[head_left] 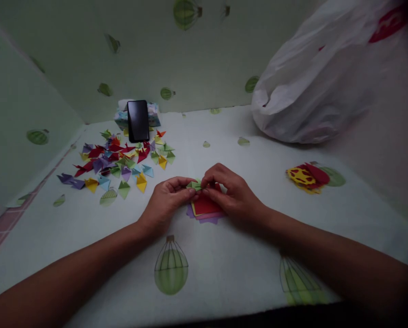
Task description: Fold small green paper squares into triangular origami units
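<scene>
A small folded green paper [194, 185] is pinched between both hands at the middle of the table. My left hand [168, 200] holds its left side with thumb and forefinger. At its right side, the fingers of my right hand [236, 196] are closed on it. Just beneath the hands lies a stack of square papers [207, 207], red on top, with yellow, pink and purple edges showing. Many folded paper pieces [115, 159] in several colours are spread over the table to the left.
A black phone [138, 120] leans on a tissue box [154, 115] at the back left. A large white plastic bag [299, 91] stands at the back right. Yellow and red paper cutouts [306, 176] lie on the patterned tablecloth [224, 269] at right.
</scene>
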A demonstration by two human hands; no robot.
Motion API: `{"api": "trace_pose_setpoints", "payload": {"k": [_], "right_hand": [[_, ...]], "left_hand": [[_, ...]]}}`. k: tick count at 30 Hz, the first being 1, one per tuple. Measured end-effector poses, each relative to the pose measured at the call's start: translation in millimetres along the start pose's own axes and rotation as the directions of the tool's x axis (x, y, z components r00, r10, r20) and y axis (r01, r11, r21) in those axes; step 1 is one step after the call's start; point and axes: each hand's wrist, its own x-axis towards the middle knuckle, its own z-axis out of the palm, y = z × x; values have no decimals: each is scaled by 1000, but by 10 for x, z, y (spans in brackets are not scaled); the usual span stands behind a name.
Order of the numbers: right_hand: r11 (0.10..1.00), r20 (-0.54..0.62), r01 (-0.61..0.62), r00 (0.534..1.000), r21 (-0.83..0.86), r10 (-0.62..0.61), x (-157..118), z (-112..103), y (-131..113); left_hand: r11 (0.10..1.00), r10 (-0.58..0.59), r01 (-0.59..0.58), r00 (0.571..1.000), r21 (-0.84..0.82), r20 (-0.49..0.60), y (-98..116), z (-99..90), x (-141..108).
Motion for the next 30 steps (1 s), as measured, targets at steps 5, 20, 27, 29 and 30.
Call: {"api": "trace_pose_setpoints", "payload": {"k": [5,20,27,29,30], "right_hand": [[995,13,72,997,-64,-71,-3,-8,-3],[982,48,117,993,-149,-111,4,-20,16],[980,74,104,993,-168,-93,5,-17,20],[981,77,107,992,-163,-95,3,-15,16],[980,80,107,992,-166,-95,3,-14,15]], "left_hand": [[1000,-10,10,1000,-5,22,2,-9,-1],[999,6,-6,1000,54,-15,9,-6,-10],[998,1,1,1000,65,-28,28,7,-12],[999,-11,11,1000,36,-22,33,20,-11],[1000,-18,19,1000,23,-18,33,24,-10]]}}
